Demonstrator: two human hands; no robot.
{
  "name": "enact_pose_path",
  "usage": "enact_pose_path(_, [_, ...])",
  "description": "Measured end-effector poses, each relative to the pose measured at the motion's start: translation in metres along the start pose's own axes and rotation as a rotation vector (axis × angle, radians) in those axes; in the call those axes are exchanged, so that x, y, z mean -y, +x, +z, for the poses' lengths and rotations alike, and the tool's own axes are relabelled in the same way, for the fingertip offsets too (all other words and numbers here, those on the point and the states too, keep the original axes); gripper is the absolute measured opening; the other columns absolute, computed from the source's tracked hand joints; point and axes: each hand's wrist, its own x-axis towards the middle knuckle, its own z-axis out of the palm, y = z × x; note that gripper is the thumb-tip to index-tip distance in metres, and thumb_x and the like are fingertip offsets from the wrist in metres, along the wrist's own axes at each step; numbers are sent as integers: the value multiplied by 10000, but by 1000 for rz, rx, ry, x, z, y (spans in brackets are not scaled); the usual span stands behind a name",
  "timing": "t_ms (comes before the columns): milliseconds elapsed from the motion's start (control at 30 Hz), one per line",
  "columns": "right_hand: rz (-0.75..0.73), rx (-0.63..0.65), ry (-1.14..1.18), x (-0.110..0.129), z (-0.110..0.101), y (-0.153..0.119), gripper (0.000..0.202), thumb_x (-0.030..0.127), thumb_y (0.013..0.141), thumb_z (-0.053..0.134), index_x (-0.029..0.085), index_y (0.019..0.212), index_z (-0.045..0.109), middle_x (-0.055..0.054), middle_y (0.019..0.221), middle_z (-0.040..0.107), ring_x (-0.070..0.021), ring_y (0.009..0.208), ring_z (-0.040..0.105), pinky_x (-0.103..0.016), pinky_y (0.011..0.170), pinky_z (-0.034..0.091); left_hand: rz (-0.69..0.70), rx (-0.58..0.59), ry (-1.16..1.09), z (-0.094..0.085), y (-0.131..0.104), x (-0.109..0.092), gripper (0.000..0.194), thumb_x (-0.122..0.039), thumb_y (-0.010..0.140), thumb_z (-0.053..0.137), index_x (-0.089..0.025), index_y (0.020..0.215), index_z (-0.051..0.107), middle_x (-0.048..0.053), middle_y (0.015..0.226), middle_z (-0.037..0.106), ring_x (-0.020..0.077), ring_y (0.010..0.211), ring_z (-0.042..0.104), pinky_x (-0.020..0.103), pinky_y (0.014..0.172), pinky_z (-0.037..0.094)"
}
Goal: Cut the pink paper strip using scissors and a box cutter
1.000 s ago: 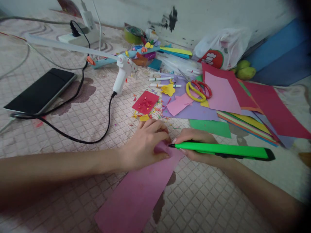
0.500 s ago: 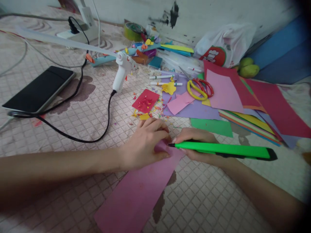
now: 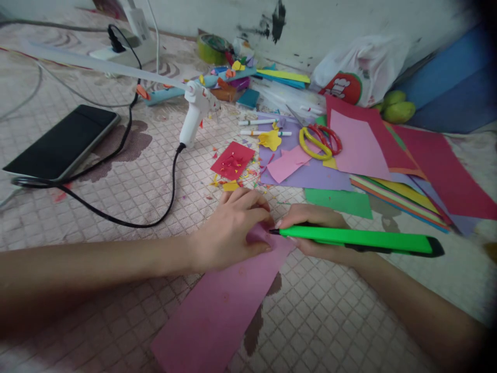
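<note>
While pinching paper (image 3: 221, 311) slanted lower-left in left hand (image 3: 233, 228), gripping tool (image 3: 373, 240), aimed frame-left, nearly level, in bent fingers of right hand (image 3: 315, 215).

Paper strip (image 3: 221, 311) in frt, glue gun (image 3: 192, 114) bhd L, scissors (image 3: 308, 129) bhd R, markers (image 3: 258, 123) btwn.

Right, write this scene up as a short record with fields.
Left hand: touching the pink strip
Right hand: gripping the green tool, dark tip at the strip
Glue gun: left of the red square
Scissors: on the papers, beyond the right hand
Phone: far left, screen dark
Fruit: beside the bag
</note>
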Motion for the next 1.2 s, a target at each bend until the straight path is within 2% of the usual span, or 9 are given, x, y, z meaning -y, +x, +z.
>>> enact_pose_path(200, [2, 35, -1, 2, -2, 1, 226, 120, 806, 583, 253, 982, 635, 1, 863, 688, -131, 766, 633, -275, 675, 505, -3, 1, 0, 1, 0, -1, 201, -277, 743, 712, -209, 925, 660, 39, 1076, 577, 238, 1048, 466, 408, 891, 330])
enact_pose_path(600, [-18, 10, -48, 5, -1, 3, 293, 51, 762, 578, 264, 958, 624, 27, 839, 685, -120, 744, 618, -265, 675, 489, 10, -10, 7, 1, 0, 1, 203, -274, 745, 706, -213, 932, 654, 34, 1082, 572, 236, 1052, 463, 399, 890, 323])
enact_pose_path(1200, [13, -3, -73, 7, 1, 0, 292, 39, 748, 568, 249, 942, 627, 17, 823, 676, -116, 729, 615, -254, 658, 480, -10, -8, 7, 2, 0, 1, 221, -295, 735, 723, -214, 932, 665, 28, 1079, 572, 222, 1068, 460, 380, 910, 307])
